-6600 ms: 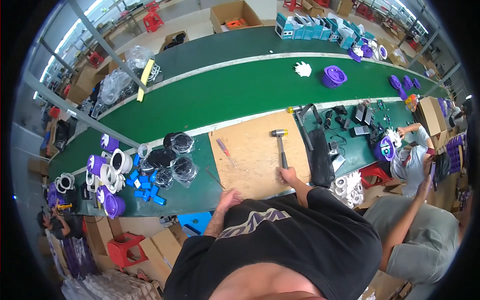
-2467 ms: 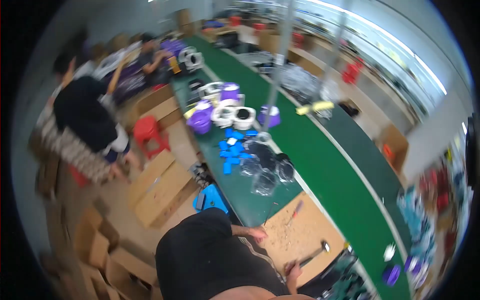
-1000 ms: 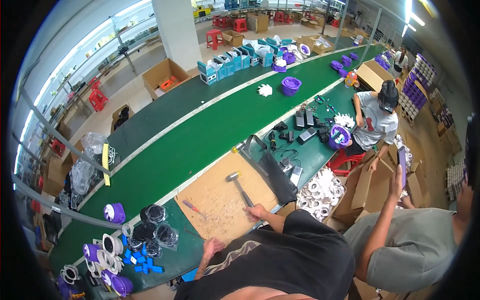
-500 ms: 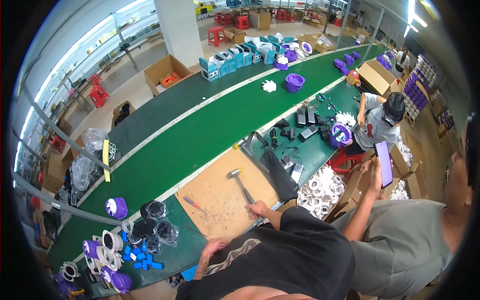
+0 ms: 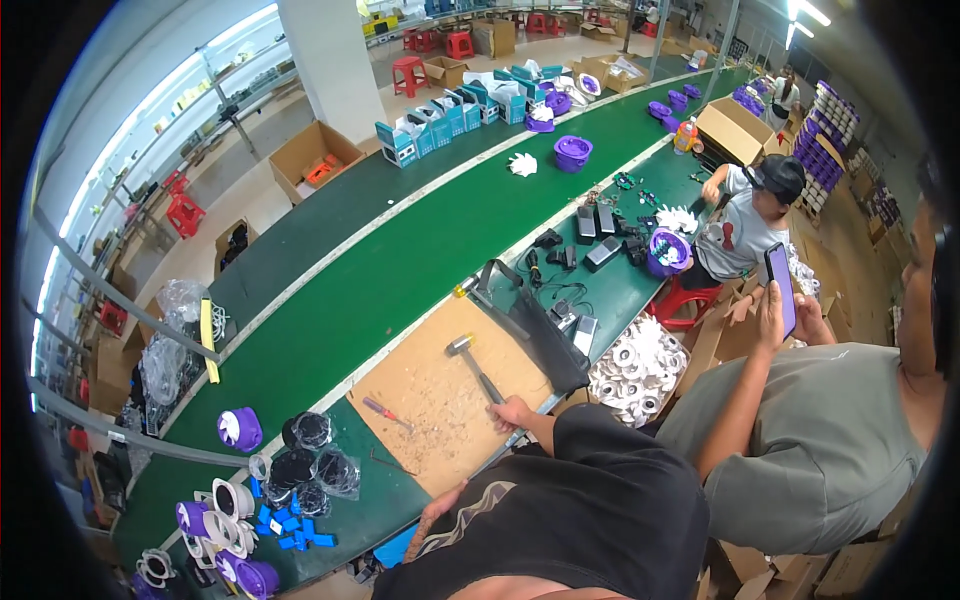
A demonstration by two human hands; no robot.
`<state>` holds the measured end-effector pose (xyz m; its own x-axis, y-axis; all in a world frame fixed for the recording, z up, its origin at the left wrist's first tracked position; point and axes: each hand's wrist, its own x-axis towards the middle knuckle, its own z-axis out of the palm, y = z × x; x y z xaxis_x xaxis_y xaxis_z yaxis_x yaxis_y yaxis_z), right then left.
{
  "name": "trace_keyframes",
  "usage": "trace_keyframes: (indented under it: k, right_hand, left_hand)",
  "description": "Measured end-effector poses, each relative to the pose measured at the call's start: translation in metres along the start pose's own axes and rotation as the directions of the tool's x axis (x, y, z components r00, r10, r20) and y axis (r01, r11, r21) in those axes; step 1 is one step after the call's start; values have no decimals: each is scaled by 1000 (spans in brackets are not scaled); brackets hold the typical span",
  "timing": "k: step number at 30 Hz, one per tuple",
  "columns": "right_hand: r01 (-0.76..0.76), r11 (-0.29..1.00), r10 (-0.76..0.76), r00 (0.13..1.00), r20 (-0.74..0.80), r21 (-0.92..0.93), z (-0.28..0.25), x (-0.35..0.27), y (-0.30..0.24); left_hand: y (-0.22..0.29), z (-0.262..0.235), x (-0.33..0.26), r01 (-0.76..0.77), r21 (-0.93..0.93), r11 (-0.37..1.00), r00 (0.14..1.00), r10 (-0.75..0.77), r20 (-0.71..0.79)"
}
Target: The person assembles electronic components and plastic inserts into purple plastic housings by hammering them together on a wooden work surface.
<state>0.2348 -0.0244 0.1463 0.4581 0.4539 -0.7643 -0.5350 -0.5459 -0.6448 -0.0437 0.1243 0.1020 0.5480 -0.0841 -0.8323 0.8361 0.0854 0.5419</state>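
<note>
My right hand [image 5: 512,413] is closed round the handle end of a hammer [image 5: 482,374]. The hammer's head rests on a brown board [image 5: 425,365] scattered with small debris. A screwdriver with a red handle [image 5: 380,408] lies on the left part of that board. Close to the board's near edge is my left hand [image 5: 447,498], partly covered by my dark shirt; its fingers are mostly hidden. A thin bent metal rod [image 5: 393,461] lies at the board's left edge. Beyond the hammer, a black bag [image 5: 550,340] lies along the board's right side.
Blue parts [image 5: 290,525], plastic-wrapped black discs [image 5: 312,465] and purple housings [image 5: 245,575] lie to the left. A green conveyor belt [image 5: 400,270] runs behind the board. On the right, a person holds a phone [image 5: 780,290]; a seated co-worker handles a purple basket [image 5: 668,252].
The view has shifted slightly. My left hand has drawn back toward my body and is more covered by the shirt. My right hand keeps its hold on the hammer.
</note>
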Motion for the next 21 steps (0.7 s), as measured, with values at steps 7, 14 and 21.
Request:
trace_keyframes:
  k: [7,14,21]
  right_hand:
    - [6,1000,-6,1000,4,-31,1,-4,-2]
    - [10,999,-10,1000,8,-52,2,-2,-3]
    - [20,1000,-20,1000,-13,-23,1,-3,-3]
  left_hand:
    - [36,18,-5,-61,-45,997,998,60,-18]
    - [75,30,-10,-104,-84,991,994,102,-31]
    - [101,33,-18,-134,-116,984,991,129,-46]
